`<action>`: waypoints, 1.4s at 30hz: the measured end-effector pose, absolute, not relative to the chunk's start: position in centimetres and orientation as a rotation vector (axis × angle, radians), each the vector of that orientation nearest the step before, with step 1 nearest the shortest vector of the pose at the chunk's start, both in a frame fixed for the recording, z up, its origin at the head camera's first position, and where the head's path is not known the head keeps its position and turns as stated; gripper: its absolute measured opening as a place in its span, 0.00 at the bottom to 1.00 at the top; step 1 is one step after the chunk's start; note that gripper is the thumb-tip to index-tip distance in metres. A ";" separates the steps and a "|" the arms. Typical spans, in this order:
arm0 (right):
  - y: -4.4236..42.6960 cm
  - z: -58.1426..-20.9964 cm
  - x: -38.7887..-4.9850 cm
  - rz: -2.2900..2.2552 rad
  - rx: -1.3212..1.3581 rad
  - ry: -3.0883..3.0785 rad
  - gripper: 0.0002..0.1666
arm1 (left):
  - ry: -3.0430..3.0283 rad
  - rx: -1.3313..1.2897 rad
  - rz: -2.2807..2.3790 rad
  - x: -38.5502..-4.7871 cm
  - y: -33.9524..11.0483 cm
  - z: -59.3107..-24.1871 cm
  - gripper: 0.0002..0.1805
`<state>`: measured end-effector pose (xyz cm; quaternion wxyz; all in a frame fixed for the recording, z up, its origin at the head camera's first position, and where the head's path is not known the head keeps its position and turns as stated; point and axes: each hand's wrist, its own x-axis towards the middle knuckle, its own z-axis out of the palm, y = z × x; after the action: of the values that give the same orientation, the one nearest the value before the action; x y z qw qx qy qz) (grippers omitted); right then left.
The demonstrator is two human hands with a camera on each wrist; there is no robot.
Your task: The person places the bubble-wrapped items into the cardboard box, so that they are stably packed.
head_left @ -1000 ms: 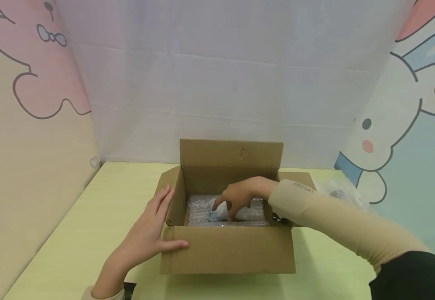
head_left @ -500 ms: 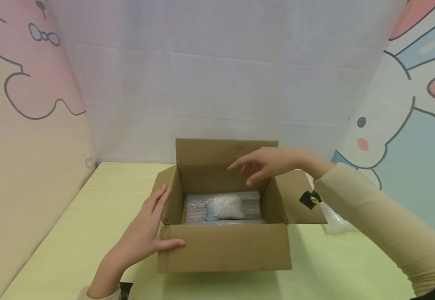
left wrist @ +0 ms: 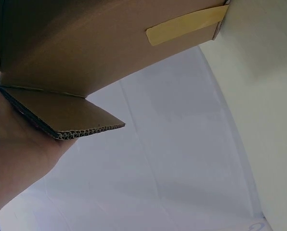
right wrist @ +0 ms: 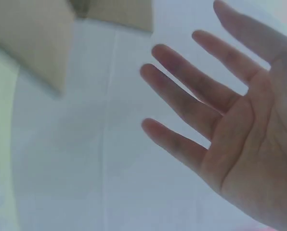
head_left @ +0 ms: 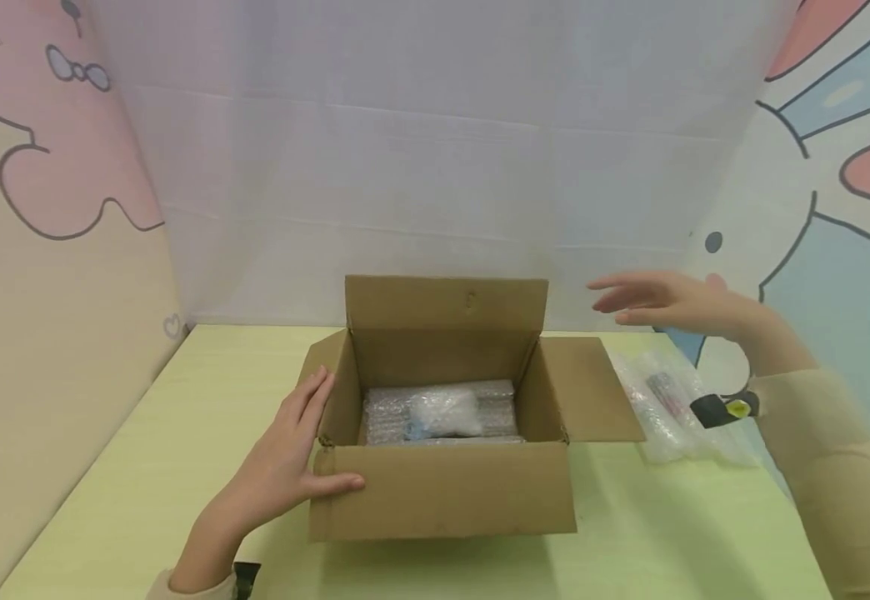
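Observation:
A cardboard box [head_left: 446,492] stands with its flaps spread on the table. Inside lie flat bubble-wrapped items [head_left: 386,414], and on them a small bubble-wrapped bundle [head_left: 446,412] with a bluish end. The left hand [head_left: 273,454] rests on the box's left side, thumb out over the front flap; the left wrist view shows its palm [left wrist: 23,149] against a flap [left wrist: 61,110]. Empty and raised, the right hand [head_left: 671,302] is above and to the right of the box. Its fingers are spread in the right wrist view, the palm [right wrist: 264,139] showing.
Bubble-wrapped items [head_left: 663,408] lie on the yellow-green table [head_left: 652,517] right of the box, beside its right flap [head_left: 592,392]. A white sheet [head_left: 420,167] hangs behind, and walls with cartoon figures stand on both sides.
The right hand has come up out of the box and moved right, past the right flap, holding nothing. The small bundle stays inside. The left hand remains on the box's left side.

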<state>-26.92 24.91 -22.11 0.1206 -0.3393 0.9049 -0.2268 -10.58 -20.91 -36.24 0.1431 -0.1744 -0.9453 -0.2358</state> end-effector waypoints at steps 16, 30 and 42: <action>33.4 -37.7 -30.0 -0.624 -0.380 2.879 0.38 | -2.723 -0.510 -0.716 -11.2 -21.1 -36.6 0.69; 32.3 -42.5 -30.1 -0.464 -0.399 3.007 0.36 | -2.718 -0.503 -0.754 -11.3 -21.1 -36.7 0.67; 31.9 -43.0 -29.4 -0.381 -0.490 3.046 0.33 | -2.728 -0.488 -0.793 -11.4 -21.0 -36.6 0.67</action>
<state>-29.40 31.93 -42.97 0.0164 -0.1575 0.9797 -0.1227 -11.37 -21.00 -36.59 0.1290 -0.1679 -0.9385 -0.2728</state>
